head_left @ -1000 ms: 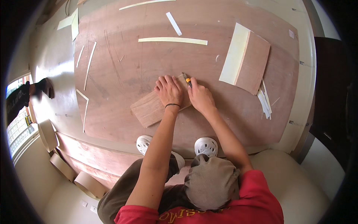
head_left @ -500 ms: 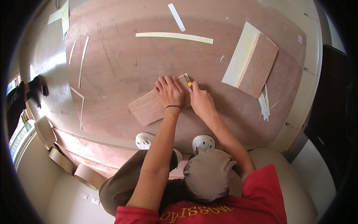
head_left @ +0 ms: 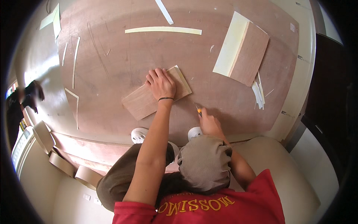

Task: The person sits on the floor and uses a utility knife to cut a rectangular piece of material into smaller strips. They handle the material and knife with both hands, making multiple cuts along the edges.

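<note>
My left hand (head_left: 161,85) presses on a small plywood board (head_left: 138,103), its fingers curled over the far edge. A narrow pale strip (head_left: 182,76) runs along the board's right end. My right hand (head_left: 209,123) grips a yellow-and-black utility knife (head_left: 199,111) below and right of that board, with the blade pointing toward it. Both hands are over a large scuffed plywood sheet (head_left: 100,59).
A pale sheet (head_left: 226,44) with a wooden board (head_left: 249,56) sits upper right, beside several offcuts (head_left: 258,95). Loose strips (head_left: 163,30) are scattered around. A person's dark-clad limb (head_left: 26,98) shows far left. Curved cream pieces (head_left: 61,162) stand lower left.
My right hand and the knife have moved down toward me, off the board's right end, exposing that end. My left hand stays on the board. The limb at far left has shifted.
</note>
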Action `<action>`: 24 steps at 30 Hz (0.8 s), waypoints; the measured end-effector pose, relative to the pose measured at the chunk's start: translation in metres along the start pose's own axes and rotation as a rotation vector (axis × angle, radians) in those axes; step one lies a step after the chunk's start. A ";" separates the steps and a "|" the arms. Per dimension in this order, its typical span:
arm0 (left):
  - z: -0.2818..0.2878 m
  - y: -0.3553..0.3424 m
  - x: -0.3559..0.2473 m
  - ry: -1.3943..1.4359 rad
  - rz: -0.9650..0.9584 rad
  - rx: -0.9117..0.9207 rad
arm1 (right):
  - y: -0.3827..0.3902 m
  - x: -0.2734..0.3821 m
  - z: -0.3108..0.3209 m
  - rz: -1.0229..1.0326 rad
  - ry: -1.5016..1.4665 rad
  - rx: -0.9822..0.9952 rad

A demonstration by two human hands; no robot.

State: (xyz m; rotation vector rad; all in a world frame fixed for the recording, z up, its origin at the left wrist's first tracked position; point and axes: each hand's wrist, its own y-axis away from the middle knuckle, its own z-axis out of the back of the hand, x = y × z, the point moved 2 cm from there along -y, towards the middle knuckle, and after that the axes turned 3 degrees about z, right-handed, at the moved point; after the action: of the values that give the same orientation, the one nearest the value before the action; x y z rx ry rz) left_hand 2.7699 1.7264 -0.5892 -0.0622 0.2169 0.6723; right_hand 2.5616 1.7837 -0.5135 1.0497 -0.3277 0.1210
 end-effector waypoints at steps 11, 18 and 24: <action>-0.002 0.004 -0.005 0.000 -0.019 -0.004 | -0.090 0.061 0.049 0.354 -0.066 -0.370; -0.001 0.002 0.001 -0.008 -0.003 0.009 | -0.102 0.079 0.050 0.351 -0.051 -0.311; -0.001 0.003 -0.002 0.024 0.018 0.043 | -0.102 0.085 0.052 0.285 -0.045 -0.297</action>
State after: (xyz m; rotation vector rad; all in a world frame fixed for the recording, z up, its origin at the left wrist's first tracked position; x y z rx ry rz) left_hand 2.7670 1.7273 -0.5898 -0.0271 0.2551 0.6847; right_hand 2.6569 1.6828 -0.5471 0.7080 -0.5194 0.2952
